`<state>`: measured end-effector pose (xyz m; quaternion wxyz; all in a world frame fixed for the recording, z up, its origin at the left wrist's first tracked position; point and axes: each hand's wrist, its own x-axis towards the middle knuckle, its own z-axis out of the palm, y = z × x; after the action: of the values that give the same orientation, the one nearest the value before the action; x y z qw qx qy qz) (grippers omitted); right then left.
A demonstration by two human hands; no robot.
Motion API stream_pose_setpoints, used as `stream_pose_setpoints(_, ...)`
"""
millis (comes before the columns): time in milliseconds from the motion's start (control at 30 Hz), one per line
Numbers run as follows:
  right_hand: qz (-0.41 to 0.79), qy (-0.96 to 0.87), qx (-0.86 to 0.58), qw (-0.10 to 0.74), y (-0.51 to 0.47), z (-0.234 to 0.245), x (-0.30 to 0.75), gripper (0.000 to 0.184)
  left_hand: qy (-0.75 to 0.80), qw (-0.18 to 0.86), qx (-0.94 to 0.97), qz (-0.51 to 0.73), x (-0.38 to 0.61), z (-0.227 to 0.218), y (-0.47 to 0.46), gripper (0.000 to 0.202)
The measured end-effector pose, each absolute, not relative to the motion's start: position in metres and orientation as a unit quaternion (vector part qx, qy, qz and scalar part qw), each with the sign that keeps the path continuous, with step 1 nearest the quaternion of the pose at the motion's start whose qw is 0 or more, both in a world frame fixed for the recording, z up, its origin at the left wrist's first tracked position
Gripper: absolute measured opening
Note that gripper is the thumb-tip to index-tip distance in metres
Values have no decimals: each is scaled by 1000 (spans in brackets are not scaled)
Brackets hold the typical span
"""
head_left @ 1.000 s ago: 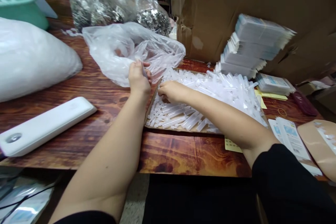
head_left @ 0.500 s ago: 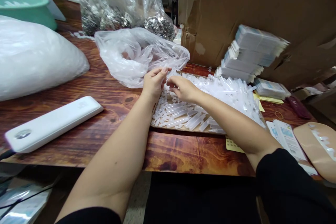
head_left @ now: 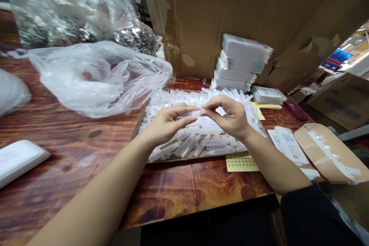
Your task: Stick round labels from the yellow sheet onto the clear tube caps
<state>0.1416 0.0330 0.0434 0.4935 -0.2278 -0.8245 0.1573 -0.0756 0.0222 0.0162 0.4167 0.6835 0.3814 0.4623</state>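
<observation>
One slim, translucent whitish tube, partly finger-hidden, centre of frame: our left hand grips its length; our right hand pinches its right end.

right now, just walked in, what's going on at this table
A person's left hand and right hand meet over a shallow cardboard tray of clear plastic tubes and small white pieces. The left hand seems to pinch a small translucent piece, with the right hand's fingers at its end; its exact shape is unclear. A crumpled plastic bag lies to the left, and stacked packets stand behind the tray.
</observation>
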Motion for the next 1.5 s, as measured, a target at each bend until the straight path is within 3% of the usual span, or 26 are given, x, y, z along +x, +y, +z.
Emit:
stream_pose_setpoints(200, 127, -875, -171, 436, 28, 49, 157, 10, 372, 410, 721, 417, -69, 17, 17, 31)
stream_pose_setpoints(333, -16, -922, -183, 342, 18, 44, 157, 29, 390, 319, 768, 395, -67, 15, 15, 31)
stream_pose_setpoints(400, -29, -922, -204, 329, 16, 40, 155, 34, 399, 279, 779, 396, -67, 13, 15, 31)
stream_pose_setpoints(533, 115, -870, -252, 408, 15, 38, 154, 22, 401, 310, 762, 403, -68, 12, 16, 30)
stream_pose_setpoints(767, 407, -737, -332, 426, 17, 42, 154, 7, 408, 338, 731, 430, -66, 13, 9, 22)
stream_pose_setpoints(900, 522, -675, -336, 399, 31, 38, 161, 35, 390, 331, 744, 431, -64, 12, 8, 18)
stream_pose_setpoints(967, 468, -725, -341, 374, 39, 39, 167, 36, 386, 332, 748, 426, -64, 10, 9, 18)
stream_pose_setpoints(1067, 309, -855, -295, 292, 44, 44, 175, 14, 385, 323, 753, 425, -64, 8, 8, 18)
stream_pose_setpoints(1133, 213, -912, -239, 258, 42, 47, 176, 25, 382, 314, 755, 430, -64, 7, 7, 18)
stream_pose_setpoints(1267, 99, -935, -202, 274, 33, 48, 173, 39, 372, 296, 760, 443, -63, 7, 5, 15)
stream_pose_setpoints(1367, 167, -914, -220, 296, 32, 45, 170, 34, 372, 271, 765, 450, -61, 7, 4, 12)
stream_pose_setpoints(1500, 398, -827, -299, 262, 34, 42, 168, 26, 358, 212, 786, 458, -55, 7, -2, 12)
